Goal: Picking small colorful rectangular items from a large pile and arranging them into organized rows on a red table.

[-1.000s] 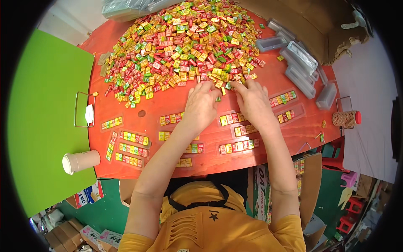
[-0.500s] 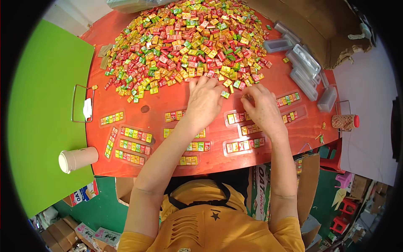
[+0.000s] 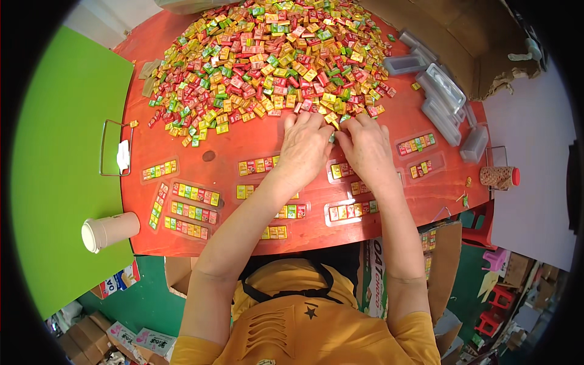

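Note:
A big heap of small wrapped candies [image 3: 267,61] in red, yellow, orange and green covers the far half of the red table [image 3: 231,146]. My left hand [image 3: 307,146] and my right hand [image 3: 365,146] lie side by side at the heap's near edge, fingertips together over a few loose candies. A small green piece shows between the two hands; whether either hand grips it I cannot tell. Clear narrow trays filled with rows of candies [image 3: 191,210] lie on the table around and under my wrists.
Empty clear plastic trays [image 3: 441,97] are stacked at the right side of the table. A paper cup [image 3: 109,231] lies on its side at the near left corner. A wire holder [image 3: 118,149] sits at the left edge, a small jar with a red lid [image 3: 499,177] at the right edge.
My right hand has moved left and up from the filled trays to meet my left hand at the heap's edge. The view has shifted slightly.

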A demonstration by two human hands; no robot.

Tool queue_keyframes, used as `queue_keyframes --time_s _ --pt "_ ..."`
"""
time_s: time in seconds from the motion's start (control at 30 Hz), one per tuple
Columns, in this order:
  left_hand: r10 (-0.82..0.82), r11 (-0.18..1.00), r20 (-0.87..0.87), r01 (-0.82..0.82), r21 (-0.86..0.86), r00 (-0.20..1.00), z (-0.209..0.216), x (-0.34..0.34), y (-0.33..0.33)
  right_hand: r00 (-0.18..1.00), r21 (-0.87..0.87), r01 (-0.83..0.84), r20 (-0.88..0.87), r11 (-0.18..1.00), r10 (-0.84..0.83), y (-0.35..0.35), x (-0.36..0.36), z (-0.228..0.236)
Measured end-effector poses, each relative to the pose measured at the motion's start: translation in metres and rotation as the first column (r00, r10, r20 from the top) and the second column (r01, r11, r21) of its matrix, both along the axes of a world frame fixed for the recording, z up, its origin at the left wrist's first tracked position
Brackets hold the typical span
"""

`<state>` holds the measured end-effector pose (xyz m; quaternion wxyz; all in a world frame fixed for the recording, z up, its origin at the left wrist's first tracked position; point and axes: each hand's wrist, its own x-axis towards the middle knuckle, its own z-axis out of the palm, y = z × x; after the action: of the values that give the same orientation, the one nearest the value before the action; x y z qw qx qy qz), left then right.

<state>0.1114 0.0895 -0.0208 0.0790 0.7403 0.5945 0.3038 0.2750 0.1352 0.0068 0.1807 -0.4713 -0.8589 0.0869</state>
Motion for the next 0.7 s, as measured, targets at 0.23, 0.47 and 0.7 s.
queue_keyframes --time_s 0.23,0.47,0.7 --pt "0.061 0.998 -0.014 -0.062 -0.032 0.998 0.002 -0.005 -0.002 0.997 -0.236 0.032 -0.057 0.971 -0.047 0.004 0.009 0.004" --pt "0.119 0.991 -0.035 -0.121 -0.062 0.992 0.007 -0.010 -0.007 0.990 -0.229 0.055 -0.113 0.972 -0.082 0.002 0.035 0.021" --pt "0.005 0.996 -0.035 -0.008 -0.085 0.999 0.005 -0.011 -0.001 1.000 -0.176 -0.031 -0.008 0.984 0.030 -0.005 0.022 0.011"
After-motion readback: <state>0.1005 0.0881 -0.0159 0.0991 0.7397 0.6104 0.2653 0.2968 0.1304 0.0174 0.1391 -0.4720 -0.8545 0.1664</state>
